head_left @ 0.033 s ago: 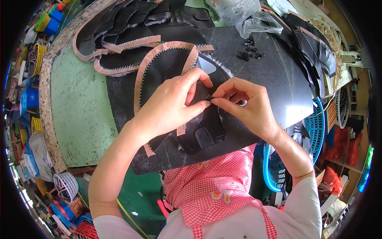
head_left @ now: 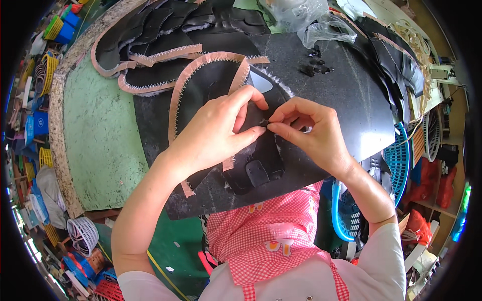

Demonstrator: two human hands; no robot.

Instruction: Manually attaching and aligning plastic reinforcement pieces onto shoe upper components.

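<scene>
A black leather boot upper (head_left: 201, 83) with fleecy lining and zigzag-stitched tan tape lies on the dark board before me. My left hand (head_left: 223, 120) rests over it, thumb and curled fingers gripping the leather near its middle. A small black fitting (head_left: 263, 122) sits at the left thumb tip, its exact kind too small to make out. From the other side, my right hand (head_left: 309, 128) pinches this fitting between thumb and forefinger. Several similar small black pieces (head_left: 316, 65) lie in a loose pile farther back on the board.
More black taped uppers (head_left: 165, 30) are stacked at the back left, others (head_left: 396, 55) at the right. A clear plastic bag (head_left: 301, 20) lies at the back. The dark board (head_left: 346, 105) covers part of a green tabletop (head_left: 100, 130). Blue baskets (head_left: 399, 155) stand by my right arm.
</scene>
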